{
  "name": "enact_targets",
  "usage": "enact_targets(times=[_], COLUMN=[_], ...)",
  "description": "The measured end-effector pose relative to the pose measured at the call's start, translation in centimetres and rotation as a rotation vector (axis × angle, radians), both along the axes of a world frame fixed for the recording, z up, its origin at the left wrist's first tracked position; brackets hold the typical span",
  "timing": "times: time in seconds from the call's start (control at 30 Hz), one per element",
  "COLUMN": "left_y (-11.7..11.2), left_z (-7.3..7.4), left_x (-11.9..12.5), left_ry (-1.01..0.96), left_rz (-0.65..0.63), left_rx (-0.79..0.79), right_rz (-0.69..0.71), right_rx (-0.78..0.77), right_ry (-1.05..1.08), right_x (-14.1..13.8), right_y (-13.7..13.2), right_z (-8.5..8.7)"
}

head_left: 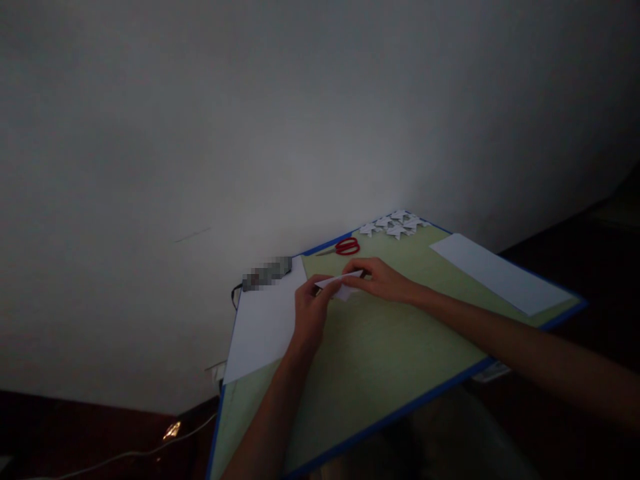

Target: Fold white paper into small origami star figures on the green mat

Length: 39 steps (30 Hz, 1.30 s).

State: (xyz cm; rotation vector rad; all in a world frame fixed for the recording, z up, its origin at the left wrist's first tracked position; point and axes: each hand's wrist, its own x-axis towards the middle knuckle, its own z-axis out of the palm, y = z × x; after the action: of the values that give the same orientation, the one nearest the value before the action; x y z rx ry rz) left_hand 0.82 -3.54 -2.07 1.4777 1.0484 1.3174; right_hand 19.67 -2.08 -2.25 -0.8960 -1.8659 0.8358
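Grey wall (300, 127) is backing a green tabletop (390, 360), over which a person's left hand (311, 303) and right hand (377, 279) are pinching opposite ends of a folded paper (344, 292) near red-handled scissors (347, 247); steadying one end while aligning edges would probably be keeping creases crisp.

Paper (345, 292) partly hidden behind fingers (359, 283)
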Motion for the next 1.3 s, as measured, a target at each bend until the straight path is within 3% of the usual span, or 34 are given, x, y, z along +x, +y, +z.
enact_targets(times=[0.43, 1.3], left_y=[0.33, 0.1], left_z=[-0.32, -0.09], left_x=[0.3, 0.23], left_ry=[-0.12, 0.074], left_rz=[-0.039, 0.027], left_rx=[-0.084, -0.061], right_rz=[-0.061, -0.034], right_rx=[0.039, 0.001], right_ry=[-0.007, 0.016], right_x=[0.0, -0.13], right_y=[0.06, -0.03], right_z=[0.37, 0.38])
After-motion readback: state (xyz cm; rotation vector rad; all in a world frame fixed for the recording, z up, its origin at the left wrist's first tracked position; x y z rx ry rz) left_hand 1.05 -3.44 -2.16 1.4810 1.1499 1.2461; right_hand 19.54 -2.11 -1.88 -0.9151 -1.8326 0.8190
